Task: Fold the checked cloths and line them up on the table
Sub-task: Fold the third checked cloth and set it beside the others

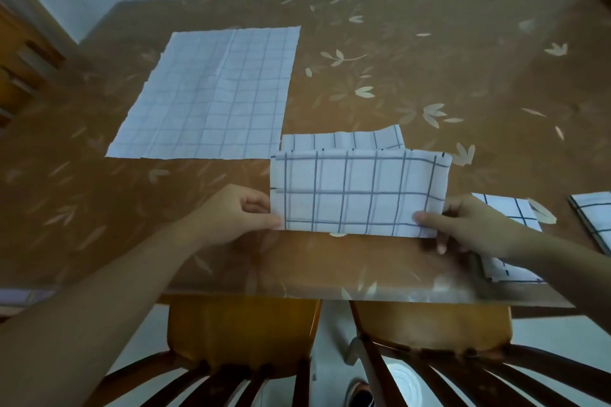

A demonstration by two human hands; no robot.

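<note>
Near the desk's front edge — left hand and right hand are pinching the half-folded checked cloth's lower corners | flat cloth is lying behind-left | folded cloths are sitting right.

Flat cloth behind-left of held cloth

Left hand and right hand pinch a half-folded checked cloth by its ends above the surface, flat cloth behind.
</note>
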